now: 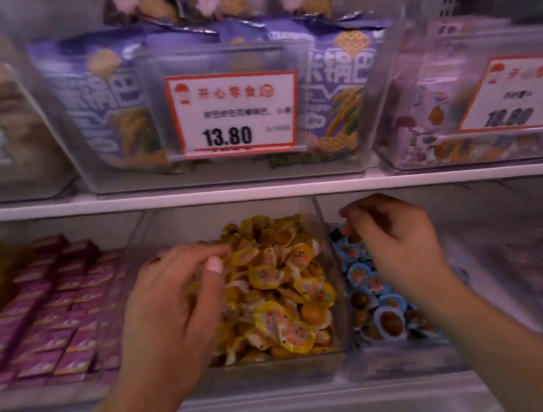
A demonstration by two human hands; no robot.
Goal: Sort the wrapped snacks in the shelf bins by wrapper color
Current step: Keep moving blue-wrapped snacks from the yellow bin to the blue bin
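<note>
Landmark: the yellow bin [323, 233], a clear bin on the lower shelf, heaped with yellow snacks [273, 285].
Left hand: the left hand [176, 304] reaches into the yellow bin from its left, fingers spread and loosely bent over the heap, thumb touching the snacks; it grips nothing that I can see, probably raking through for a stray colour.
Right hand: the right hand [395, 238] hovers over the blue bin [387, 360], just right of the yellow bin; its fingers are curled, tips together above the blue snacks [375, 299]. Whether they pinch one, I cannot tell.
Sorting: yellow and blue lie apart, divided by the bin wall.
Left of the yellow bin: pink boxes [54, 321].
Above it: purple bags [104, 103] behind a price tag [234, 114].
</note>
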